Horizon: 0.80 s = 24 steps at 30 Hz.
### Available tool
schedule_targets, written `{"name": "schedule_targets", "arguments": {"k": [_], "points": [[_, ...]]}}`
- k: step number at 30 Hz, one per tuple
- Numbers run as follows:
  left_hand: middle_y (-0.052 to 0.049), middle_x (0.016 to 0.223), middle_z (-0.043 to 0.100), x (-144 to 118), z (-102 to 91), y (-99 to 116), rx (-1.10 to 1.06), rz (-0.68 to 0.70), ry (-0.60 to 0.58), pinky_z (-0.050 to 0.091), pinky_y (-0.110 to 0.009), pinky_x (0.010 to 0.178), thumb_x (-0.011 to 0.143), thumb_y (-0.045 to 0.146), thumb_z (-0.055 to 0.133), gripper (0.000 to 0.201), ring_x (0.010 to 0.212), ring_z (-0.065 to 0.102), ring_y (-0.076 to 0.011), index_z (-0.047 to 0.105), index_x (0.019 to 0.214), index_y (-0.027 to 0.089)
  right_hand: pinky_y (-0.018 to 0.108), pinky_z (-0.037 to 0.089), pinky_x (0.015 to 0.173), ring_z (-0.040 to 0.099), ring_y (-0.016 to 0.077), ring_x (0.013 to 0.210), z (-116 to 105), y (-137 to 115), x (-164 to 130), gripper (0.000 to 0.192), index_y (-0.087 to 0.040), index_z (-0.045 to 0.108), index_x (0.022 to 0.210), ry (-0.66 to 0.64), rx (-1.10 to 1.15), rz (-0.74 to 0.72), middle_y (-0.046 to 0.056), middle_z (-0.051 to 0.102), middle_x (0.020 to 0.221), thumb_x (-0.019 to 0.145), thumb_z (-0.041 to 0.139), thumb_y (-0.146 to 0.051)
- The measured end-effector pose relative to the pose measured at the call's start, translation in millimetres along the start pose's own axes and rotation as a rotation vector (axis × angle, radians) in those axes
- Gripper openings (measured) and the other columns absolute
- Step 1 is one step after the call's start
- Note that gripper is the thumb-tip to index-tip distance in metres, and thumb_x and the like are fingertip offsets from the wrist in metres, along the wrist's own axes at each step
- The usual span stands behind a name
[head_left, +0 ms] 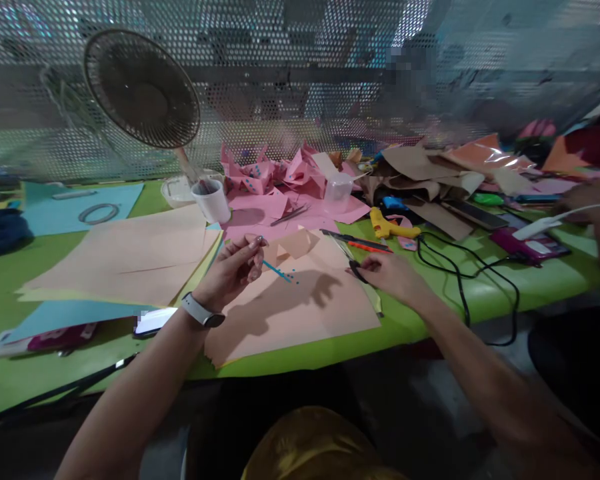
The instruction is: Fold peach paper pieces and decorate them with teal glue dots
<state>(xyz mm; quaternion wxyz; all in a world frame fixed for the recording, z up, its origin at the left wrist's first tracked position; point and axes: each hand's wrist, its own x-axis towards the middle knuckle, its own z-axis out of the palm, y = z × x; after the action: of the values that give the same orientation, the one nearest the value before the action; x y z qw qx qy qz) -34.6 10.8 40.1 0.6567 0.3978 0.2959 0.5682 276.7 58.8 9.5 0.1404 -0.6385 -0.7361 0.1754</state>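
Note:
My left hand [234, 270], with a watch on its wrist, is raised over the peach paper sheet [300, 330]. Its thumb and fingers are pinched together; whatever is between them is too small to name. Just right of it, a thin blue paper strip [277, 271] and several tiny blue dots [293, 275] lie over the sheet. At the sheet's right edge, my right hand [387, 275] has its fingers closed on the black handle of the scissors [354, 267], whose blades point away from me. A folded peach paper piece [297, 244] lies beyond the strip.
A black-and-orange cutter [365, 244] and yellow glue gun [387, 225] with a looping black cable lie to the right. Behind are pink folded papers [255, 177] and a white cup [211, 201]. Stacked sheets [125, 250], a phone [153, 322] and a fan [143, 90] stand left. Another person's hand [587, 200] is far right.

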Motion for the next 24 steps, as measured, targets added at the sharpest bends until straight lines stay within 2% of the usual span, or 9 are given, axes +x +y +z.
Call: {"name": "schedule_targets", "arguments": {"k": [6,12,18,21,24], "points": [[0.006,0.054,0.055,-0.2,-0.3,0.5,-0.012,0.002,-0.004,0.027,-0.009,0.032,0.072,0.026,0.083,0.021,0.034,0.042,-0.0006,0.069,0.081,0.013,0.029,0.033,0.055,0.057,0.0172,0.066,0.6,-6.5,-2.5,0.025,-0.021,0.061,0.074,-0.035,-0.161,-0.055,0.001,0.068,0.074,0.082,0.064,-0.045],[0.007,0.053,0.053,0.0,2.7,1.7,-0.033,0.023,0.039,0.029,-0.01,0.033,0.069,0.026,0.086,0.025,0.035,0.041,0.0,0.068,0.08,0.012,0.028,0.031,0.055,0.057,0.0174,0.067,-1.2,-7.8,-1.0,0.025,-0.021,0.06,0.076,-0.052,-0.18,-0.055,0.001,0.067,0.074,0.08,0.064,-0.045],[0.007,0.055,0.052,-0.7,1.8,1.9,-0.024,0.021,0.048,0.028,-0.01,0.034,0.075,0.023,0.08,0.017,0.035,0.04,0.0001,0.067,0.081,0.013,0.028,0.027,0.053,0.054,0.0176,0.062,-3.4,-10.5,2.6,0.028,-0.022,0.059,0.075,-0.04,-0.215,-0.078,0.001,0.063,0.067,0.078,0.062,-0.05],[0.007,0.055,0.051,-0.5,1.0,1.6,-0.036,0.008,0.036,0.028,-0.011,0.034,0.078,0.023,0.077,0.016,0.035,0.04,-0.0004,0.064,0.079,0.014,0.027,0.026,0.051,0.053,0.0162,0.059,-5.5,-3.6,8.2,0.028,-0.022,0.06,0.076,-0.13,-0.163,-0.073,0.0,0.062,0.064,0.076,0.064,-0.05],[0.006,0.053,0.051,0.1,2.0,0.7,-0.042,-0.019,0.007,0.028,-0.011,0.033,0.078,0.025,0.076,0.019,0.034,0.041,-0.0011,0.061,0.074,0.014,0.027,0.027,0.051,0.053,0.0157,0.059,-14.7,4.2,13.1,0.031,-0.022,0.062,0.081,-0.261,-0.112,-0.127,-0.001,0.061,0.064,0.075,0.067,-0.052]]}}
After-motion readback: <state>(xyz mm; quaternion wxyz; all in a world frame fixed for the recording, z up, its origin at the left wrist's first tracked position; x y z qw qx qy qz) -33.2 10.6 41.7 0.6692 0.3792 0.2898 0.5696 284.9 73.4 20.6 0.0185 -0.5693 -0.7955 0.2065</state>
